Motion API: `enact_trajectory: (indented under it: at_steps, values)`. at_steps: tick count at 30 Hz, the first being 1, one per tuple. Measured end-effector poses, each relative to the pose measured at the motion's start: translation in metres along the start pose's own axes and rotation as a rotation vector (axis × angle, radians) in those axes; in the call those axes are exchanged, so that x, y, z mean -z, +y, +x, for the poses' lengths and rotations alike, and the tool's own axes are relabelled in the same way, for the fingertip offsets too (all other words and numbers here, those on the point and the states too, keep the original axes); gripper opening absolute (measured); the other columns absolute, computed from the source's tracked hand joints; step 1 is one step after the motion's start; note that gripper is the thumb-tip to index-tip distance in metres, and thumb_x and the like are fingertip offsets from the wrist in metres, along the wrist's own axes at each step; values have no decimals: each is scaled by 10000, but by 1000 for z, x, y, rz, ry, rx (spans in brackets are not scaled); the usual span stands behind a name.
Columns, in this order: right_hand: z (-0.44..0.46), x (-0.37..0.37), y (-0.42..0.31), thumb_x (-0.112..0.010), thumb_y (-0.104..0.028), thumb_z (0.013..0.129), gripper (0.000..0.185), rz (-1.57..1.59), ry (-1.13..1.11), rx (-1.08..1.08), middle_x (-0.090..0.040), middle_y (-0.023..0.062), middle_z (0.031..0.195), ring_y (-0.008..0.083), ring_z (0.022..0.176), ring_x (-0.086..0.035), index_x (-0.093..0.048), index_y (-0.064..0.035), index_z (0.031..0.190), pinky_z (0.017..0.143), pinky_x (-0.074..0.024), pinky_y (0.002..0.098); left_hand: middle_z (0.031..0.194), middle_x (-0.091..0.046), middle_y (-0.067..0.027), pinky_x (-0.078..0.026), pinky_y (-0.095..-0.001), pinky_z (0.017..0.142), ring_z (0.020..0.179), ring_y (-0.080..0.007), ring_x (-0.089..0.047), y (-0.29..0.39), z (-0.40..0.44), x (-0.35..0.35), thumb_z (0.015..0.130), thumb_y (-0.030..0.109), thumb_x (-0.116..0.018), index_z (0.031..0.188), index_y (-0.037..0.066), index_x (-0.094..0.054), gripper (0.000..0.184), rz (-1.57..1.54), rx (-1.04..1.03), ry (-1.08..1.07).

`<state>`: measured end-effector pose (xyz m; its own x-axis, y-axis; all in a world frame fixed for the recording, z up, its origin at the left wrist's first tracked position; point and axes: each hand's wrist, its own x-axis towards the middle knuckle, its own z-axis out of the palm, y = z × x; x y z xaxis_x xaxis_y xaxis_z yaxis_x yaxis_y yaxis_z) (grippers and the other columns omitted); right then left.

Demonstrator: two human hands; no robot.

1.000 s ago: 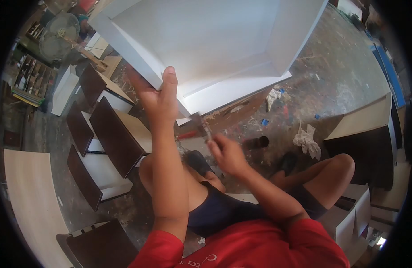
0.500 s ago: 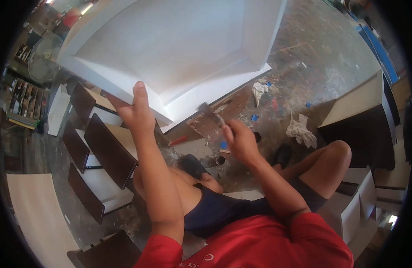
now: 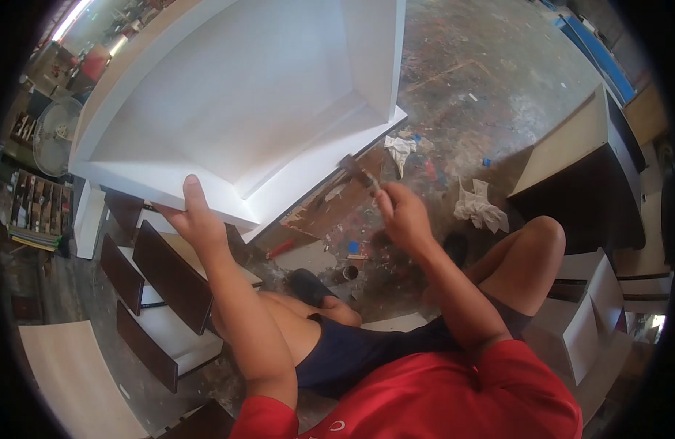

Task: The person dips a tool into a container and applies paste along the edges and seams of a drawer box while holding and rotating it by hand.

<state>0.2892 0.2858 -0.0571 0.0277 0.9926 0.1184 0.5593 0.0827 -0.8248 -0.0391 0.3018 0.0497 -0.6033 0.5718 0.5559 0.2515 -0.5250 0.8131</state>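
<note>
A white drawer (image 3: 272,88) stands tilted in front of me, its open inside facing me and a dark panel edge along its lower right. My left hand (image 3: 198,219) grips its near left wall, thumb on the inner side and fingers behind, partly hidden. In my right hand (image 3: 405,219) is a hammer (image 3: 359,172), held by the handle. The hammer head is close to the drawer's lower right edge; whether it touches cannot be made out.
Dark-fronted drawers (image 3: 169,271) lie stacked at left. A brown cabinet (image 3: 579,183) stands at right. On the stained floor are crumpled white cloths (image 3: 481,206), a red-handled tool (image 3: 281,249), a small round container (image 3: 350,272) and blue scraps. A fan (image 3: 57,135) is at far left.
The drawer, with my left hand on it, now appears further left and lower in view as the camera has shifted. The hammer has risen slightly and sits nearer the drawer's edge.
</note>
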Motion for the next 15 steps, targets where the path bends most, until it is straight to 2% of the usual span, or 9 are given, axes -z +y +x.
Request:
enact_trajectory:
  at_steps: [1,4,7,10,11,13,14,15]
  values:
    - [8,4,8,-606,-289,1048,277,9,12,-46,-715,201,1006,393,908,-687,-716,-44,1114,796,-527,465,1400,-564,-128,-475,-410,1097,1262,-255,-581,-1,0,0,1002,80,-632,1476,28,-425,520,3,-14,24]
    - [31,36,13,-601,-297,1048,287,58,37,-214,-717,207,1019,406,958,-687,-720,-41,1098,822,-527,472,1388,-574,-130,-489,-415,1082,1251,-257,-592,1,-1,0,1005,82,-625,1481,23,-426,519,-15,4,25]
    - [35,46,15,-596,-314,1051,306,85,114,-220,-715,203,954,401,921,-695,-722,-39,1092,810,-524,469,1391,-574,-135,-497,-417,1072,1247,-260,-595,1,-1,-2,1008,88,-622,1491,17,-424,527,-20,5,32]
    - [23,30,22,-596,-336,1055,328,23,83,3,-703,199,877,377,820,-689,-719,-34,1094,759,-512,458,1394,-574,-139,-505,-418,1065,1244,-265,-598,3,-2,-2,1010,101,-625,1500,10,-421,539,5,22,46]
    - [25,31,25,-595,-336,1055,328,13,81,8,-699,196,865,373,815,-686,-718,-34,1092,760,-513,454,1395,-574,-140,-507,-418,1063,1243,-266,-598,4,-3,-2,1010,105,-627,1502,8,-419,543,16,34,54]
    - [31,35,29,-593,-336,1056,328,-5,76,20,-691,191,841,365,804,-678,-717,-33,1089,761,-515,447,1463,-506,-168,-475,-429,1103,1296,-279,-553,4,-2,2,1008,110,-623,1571,6,-301,657,14,63,6]
    - [38,41,32,-593,-334,1055,326,7,82,-45,-693,194,850,378,823,-678,-716,-34,1088,778,-520,451,1497,-473,-182,-459,-435,1124,1323,-286,-530,5,-1,3,1006,113,-621,1605,4,-242,716,13,76,-16]
    - [48,51,37,-592,-332,1054,324,21,87,-108,-694,198,859,391,842,-678,-716,-35,1088,795,-525,456,1499,-473,-183,-463,-434,1121,1322,-287,-533,5,-2,3,1007,111,-620,1604,4,-243,714,17,81,-8]
